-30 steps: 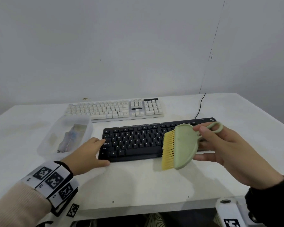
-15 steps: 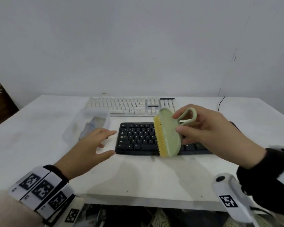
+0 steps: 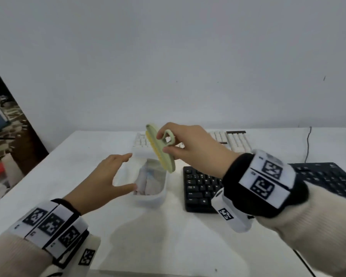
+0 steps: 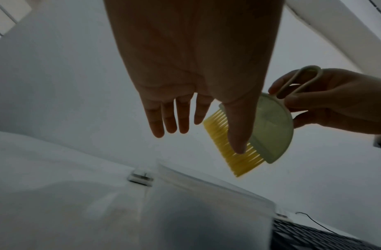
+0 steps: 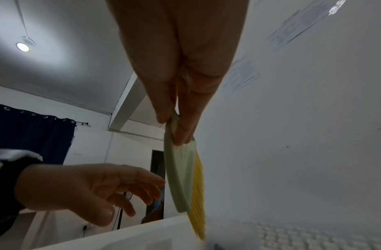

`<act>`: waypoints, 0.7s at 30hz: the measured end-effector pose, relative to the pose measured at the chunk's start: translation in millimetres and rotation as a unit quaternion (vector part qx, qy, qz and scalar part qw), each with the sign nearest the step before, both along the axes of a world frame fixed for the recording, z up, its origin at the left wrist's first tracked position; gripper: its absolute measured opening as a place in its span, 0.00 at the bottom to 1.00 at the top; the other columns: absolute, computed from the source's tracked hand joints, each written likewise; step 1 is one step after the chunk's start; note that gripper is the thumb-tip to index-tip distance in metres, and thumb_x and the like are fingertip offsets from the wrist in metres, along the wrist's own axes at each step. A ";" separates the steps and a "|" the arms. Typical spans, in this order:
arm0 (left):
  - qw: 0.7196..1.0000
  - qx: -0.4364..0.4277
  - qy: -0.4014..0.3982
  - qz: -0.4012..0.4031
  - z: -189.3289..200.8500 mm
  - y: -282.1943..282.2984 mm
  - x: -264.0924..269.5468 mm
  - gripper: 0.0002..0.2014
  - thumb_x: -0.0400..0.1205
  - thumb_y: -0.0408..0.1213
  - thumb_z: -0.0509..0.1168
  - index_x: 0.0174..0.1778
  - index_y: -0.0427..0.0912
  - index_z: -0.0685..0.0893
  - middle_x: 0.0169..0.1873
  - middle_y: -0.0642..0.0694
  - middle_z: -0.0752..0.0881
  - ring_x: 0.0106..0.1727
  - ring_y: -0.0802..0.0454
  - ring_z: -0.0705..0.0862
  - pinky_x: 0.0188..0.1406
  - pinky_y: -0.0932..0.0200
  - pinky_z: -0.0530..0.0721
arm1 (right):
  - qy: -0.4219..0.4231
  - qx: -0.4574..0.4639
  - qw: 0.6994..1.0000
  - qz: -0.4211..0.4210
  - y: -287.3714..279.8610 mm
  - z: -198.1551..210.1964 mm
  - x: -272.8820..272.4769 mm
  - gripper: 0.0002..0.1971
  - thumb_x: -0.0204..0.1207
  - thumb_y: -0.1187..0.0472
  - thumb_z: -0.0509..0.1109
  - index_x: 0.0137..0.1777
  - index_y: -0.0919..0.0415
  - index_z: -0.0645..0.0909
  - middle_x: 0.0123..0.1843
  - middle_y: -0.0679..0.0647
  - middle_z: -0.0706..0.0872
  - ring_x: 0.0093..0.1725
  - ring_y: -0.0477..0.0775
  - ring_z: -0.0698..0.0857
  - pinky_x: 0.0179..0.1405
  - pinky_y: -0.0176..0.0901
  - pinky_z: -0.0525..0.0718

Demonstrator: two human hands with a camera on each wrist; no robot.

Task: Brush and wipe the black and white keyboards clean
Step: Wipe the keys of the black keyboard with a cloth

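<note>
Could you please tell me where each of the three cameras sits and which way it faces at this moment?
Head: worn on the head, looking forward and down at the table, container and black keyboard; both forearms show.
Left wrist: under the left wrist, looking along the open left hand towards the wall.
Right wrist: under the right wrist, looking up along the right hand at wall and ceiling.
All three share the brush, held by the right hand.
</note>
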State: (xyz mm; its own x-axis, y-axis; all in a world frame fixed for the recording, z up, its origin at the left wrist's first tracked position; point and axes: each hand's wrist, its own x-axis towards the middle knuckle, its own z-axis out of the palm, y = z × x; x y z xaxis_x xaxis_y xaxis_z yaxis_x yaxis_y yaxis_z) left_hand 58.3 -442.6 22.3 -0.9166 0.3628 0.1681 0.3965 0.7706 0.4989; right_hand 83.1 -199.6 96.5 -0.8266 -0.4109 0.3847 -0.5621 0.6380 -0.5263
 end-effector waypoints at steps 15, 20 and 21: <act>0.996 0.061 -0.064 -0.020 -5.5 -63.3 -43.1 0.54 0.54 0.76 0.67 0.76 0.62 0.57 0.62 0.70 0.70 0.64 0.78 0.67 0.52 0.76 0.75 | 0.066 0.352 0.929 0.092 -77.3 -49.4 -70.5 0.14 0.79 0.69 0.60 0.63 0.60 0.73 0.61 0.57 0.78 0.54 0.61 0.79 0.49 0.52 0.81; 0.995 0.055 -0.078 -0.032 -10.6 -69.7 -45.4 0.56 0.49 0.85 0.57 0.74 0.66 0.55 0.62 0.73 0.68 0.64 0.78 0.67 0.51 0.78 0.75 | 0.090 0.393 0.907 0.122 -81.5 -62.3 -71.3 0.14 0.75 0.76 0.62 0.58 0.62 0.75 0.56 0.60 0.78 0.48 0.63 0.78 0.31 0.52 0.75; 0.995 0.054 -0.082 -0.035 -11.3 -70.0 -45.5 0.56 0.48 0.85 0.57 0.74 0.67 0.54 0.62 0.73 0.68 0.64 0.78 0.67 0.51 0.79 0.75 | 0.094 0.394 0.905 0.131 -80.8 -64.9 -71.0 0.14 0.75 0.76 0.62 0.58 0.62 0.75 0.57 0.61 0.78 0.48 0.63 0.78 0.31 0.50 0.74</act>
State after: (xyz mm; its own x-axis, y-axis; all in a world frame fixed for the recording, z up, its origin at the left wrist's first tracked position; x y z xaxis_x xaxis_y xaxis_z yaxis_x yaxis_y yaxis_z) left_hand 12.8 -512.6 11.0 -0.9081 0.4145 0.0603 0.3541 0.6828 0.6391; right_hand 12.1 -280.4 31.6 -0.6111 -0.7915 0.0100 -0.7810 0.6050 0.1546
